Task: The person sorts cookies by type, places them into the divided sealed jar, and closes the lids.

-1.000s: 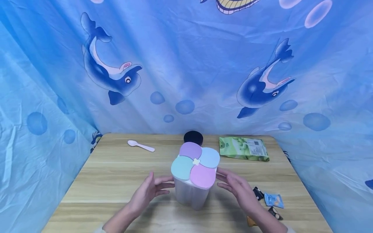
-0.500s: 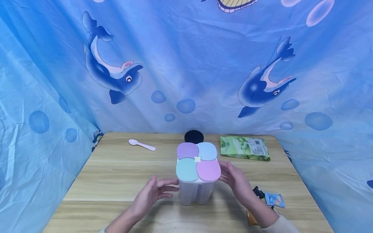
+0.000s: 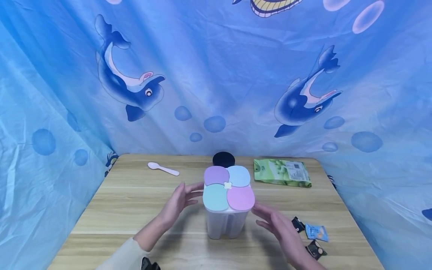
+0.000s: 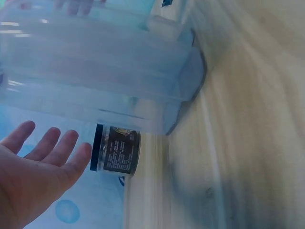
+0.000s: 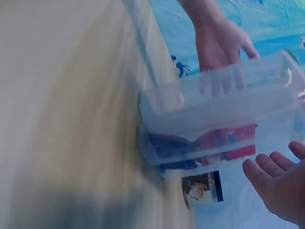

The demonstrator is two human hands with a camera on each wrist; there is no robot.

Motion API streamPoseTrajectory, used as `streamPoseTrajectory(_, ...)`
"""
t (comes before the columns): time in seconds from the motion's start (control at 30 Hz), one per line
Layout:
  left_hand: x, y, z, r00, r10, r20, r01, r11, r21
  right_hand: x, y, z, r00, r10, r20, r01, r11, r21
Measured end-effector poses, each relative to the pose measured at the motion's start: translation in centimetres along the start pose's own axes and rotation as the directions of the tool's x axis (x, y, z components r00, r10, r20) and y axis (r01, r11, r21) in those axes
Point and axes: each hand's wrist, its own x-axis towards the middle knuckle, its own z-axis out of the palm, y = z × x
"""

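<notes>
A wood-grain tabletop [image 3: 118,210] carries, near its middle, an upright clear plastic storage container [image 3: 216,223] with a four-petal pastel lid [image 3: 227,185], and a labelled jar [image 3: 224,160] with a black top stands behind it. Along the far edge lie a pale pink spoon [image 3: 163,169] to the left and a green foil pouch [image 3: 282,172] to the right. Toward the near right, a small blue packet [image 3: 316,233] lies between two small black packets [image 3: 316,249].

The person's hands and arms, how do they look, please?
The left hand and right hand wear no gloves. A pale sleeve covers part of the left forearm, with a small black item beside it. No right sleeve is visible.
</notes>
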Motion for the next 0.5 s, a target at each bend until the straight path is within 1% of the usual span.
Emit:
streamPoseTrajectory(0.07,0.7,0.0,-0.2,1.000,-0.026,-0.007,0.026,1.000,0.000,-0.9,-0.1,0.2,0.999,0.035,0.035,-0.036,0.999,0.021)
streamPoseTrajectory(0.13,1.3,0.0,-0.3,0.999,-0.043,-0.003,0.043,0.999,-0.011,-1.7,-0.1,0.5,0.994,0.078,0.074,-0.083,0.994,0.069)
streamPoseTrajectory(0.17,1.5,0.0,-0.4,0.999,-0.048,0.001,0.048,0.999,-0.013,-2.0,-0.1,0.6,0.992,0.085,0.095,-0.094,0.991,0.093)
streamPoseTrajectory(0.23,1.9,-0.2,-0.5,0.998,-0.055,0.010,0.055,0.998,-0.023,-2.6,0.0,1.0,0.988,0.087,0.128,-0.104,0.986,0.131)
streamPoseTrajectory(0.33,2.4,-0.6,-0.6,0.998,-0.060,0.031,0.061,0.997,-0.048,-3.1,0.3,1.4,0.982,0.069,0.175,-0.102,0.978,0.184)
streamPoseTrajectory(0.43,2.6,-0.9,-0.6,0.997,-0.061,0.050,0.064,0.996,-0.067,-3.3,0.4,1.7,0.980,0.057,0.192,-0.097,0.974,0.206)
streamPoseTrajectory(0.5,2.6,-1.1,-0.5,0.996,-0.057,0.062,0.062,0.996,-0.068,-3.3,0.4,1.8,0.979,0.064,0.191,-0.104,0.972,0.210)
